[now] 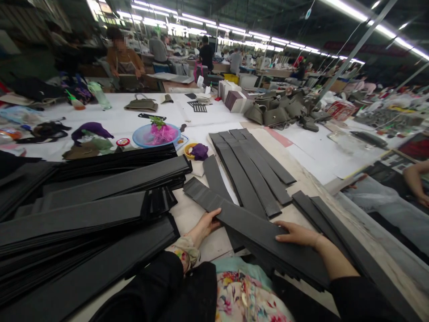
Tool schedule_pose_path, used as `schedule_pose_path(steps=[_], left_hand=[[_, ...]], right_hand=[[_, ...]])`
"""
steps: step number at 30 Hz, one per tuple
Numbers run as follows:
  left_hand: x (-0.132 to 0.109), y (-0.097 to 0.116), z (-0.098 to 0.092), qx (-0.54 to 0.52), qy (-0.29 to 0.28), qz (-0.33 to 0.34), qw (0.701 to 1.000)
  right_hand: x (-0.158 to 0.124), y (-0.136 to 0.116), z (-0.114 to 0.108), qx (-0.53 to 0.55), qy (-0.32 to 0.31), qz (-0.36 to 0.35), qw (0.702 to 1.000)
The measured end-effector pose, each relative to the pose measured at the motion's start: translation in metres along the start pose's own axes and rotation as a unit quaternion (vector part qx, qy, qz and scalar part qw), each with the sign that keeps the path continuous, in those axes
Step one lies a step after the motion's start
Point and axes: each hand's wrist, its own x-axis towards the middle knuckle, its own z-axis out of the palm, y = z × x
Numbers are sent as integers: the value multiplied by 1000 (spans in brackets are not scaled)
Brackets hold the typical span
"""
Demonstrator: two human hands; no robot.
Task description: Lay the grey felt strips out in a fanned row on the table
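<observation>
A worker's two bare hands grasp a bundle of dark grey strips (248,226) held slantwise above the near edge of a busy workshop bench (217,118). The left hand (205,226) pinches the bundle's near edge, its thumb at the rim; the right hand (298,235) grips the opposite edge farther down, thumb flat on the top strip. Just beyond lies a row of similar strips (246,165), overlapping side by side, while two more strips (326,219) rest to the right of the right hand. Tall stacks of strips (97,212) fill the left side. Behind them stand a blue basin (138,136) holding a pink plastic bag (164,133) and a small yellow bowl (188,150) with a purple cloth (200,152). Dark bags (281,112) are heaped farther back, and a person in a brown top (127,58) works across the bench under rows of strip lights.
</observation>
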Motion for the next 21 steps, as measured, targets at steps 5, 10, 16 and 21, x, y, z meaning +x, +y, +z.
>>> schedule_pose_path(steps=[5,10,16,21], left_hand=[[8,-12,-12,119,30,-9,992],[-2,1,-28,281,50,5,959],[-11,24,-41,418,120,195,879],[-2,23,-40,483,107,270,826]], right_hand=[[60,-29,67,-206,168,-118,957],[96,-61,106,-295,191,-102,931],[103,-50,107,-297,201,-90,929],[105,-54,110,-306,229,-109,918]])
